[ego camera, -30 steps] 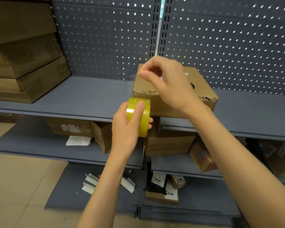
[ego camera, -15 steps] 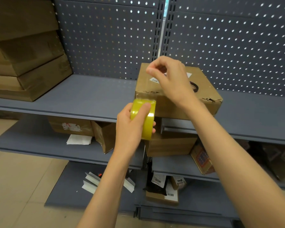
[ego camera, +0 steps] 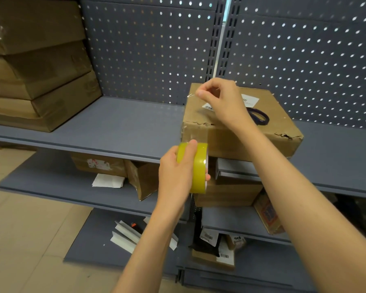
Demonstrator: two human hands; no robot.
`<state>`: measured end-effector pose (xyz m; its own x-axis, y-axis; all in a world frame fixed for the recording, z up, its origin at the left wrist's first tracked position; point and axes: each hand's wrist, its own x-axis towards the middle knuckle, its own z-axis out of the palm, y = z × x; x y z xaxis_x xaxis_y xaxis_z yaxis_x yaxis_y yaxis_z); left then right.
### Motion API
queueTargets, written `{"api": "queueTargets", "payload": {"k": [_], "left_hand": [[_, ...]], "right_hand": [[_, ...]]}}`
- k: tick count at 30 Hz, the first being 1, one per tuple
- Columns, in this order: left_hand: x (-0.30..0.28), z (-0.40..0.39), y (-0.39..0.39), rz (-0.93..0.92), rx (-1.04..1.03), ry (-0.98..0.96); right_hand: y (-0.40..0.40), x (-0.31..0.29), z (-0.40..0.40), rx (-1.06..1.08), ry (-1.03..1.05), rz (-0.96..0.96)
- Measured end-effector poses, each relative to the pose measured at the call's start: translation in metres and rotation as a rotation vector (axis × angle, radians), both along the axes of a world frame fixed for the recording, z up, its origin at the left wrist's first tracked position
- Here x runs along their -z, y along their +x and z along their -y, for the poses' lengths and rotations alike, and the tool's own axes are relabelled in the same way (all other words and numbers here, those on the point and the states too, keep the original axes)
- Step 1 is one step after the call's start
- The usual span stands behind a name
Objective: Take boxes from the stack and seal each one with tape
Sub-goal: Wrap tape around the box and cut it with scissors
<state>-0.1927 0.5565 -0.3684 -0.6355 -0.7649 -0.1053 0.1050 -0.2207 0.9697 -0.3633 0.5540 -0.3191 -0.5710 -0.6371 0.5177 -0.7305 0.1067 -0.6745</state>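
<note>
Pulling clear tape off the roll, my right hand (ego camera: 222, 100) now pinches the free end at about 12 o'clock, above the far top edge of the worn brown cardboard box (ego camera: 237, 132); a second ago that pinch sat lower and closer to the roll. My left hand (ego camera: 178, 172) grips the yellow-tinted roll of transparent packing tape (ego camera: 195, 168) at 6 o'clock from the box, just below its near face and in front of the grey metal shelf (ego camera: 118, 127) on which the box stands. The roll has dropped slightly while the right hand has lifted, so the strip between them is longer. I judge this long enough to span the box top, so laying it down along the seam comes next; the strip itself is nearly invisible, and I cannot tell whether it touches the cardboard yet. A dark ring-shaped object (ego camera: 260, 116) rests on the box top at 3 o'clock from my right hand. The stack of flat brown cartons (ego camera: 38, 77) waits at 9 o'clock, well apart on the same shelf.
</note>
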Motion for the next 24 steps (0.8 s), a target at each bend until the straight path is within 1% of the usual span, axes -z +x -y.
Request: {"api": "queueTargets", "payload": {"k": [9, 15, 21, 24], "left_hand": [[-0.005, 0.005, -0.008, 0.001, 0.054, 0.061], [-0.005, 0.007, -0.013, 0.027, 0.049, 0.047], [-0.004, 0.009, -0.013, 0.063, 0.05, 0.0], [-0.004, 0.01, -0.013, 0.067, 0.052, 0.005]], "right_hand": [[-0.017, 0.01, 0.011, 0.037, 0.057, -0.003], [-0.02, 0.014, 0.011, 0.071, 0.103, -0.003], [-0.022, 0.017, 0.014, 0.118, 0.275, -0.092], [-0.023, 0.019, 0.016, 0.157, 0.305, -0.121]]}}
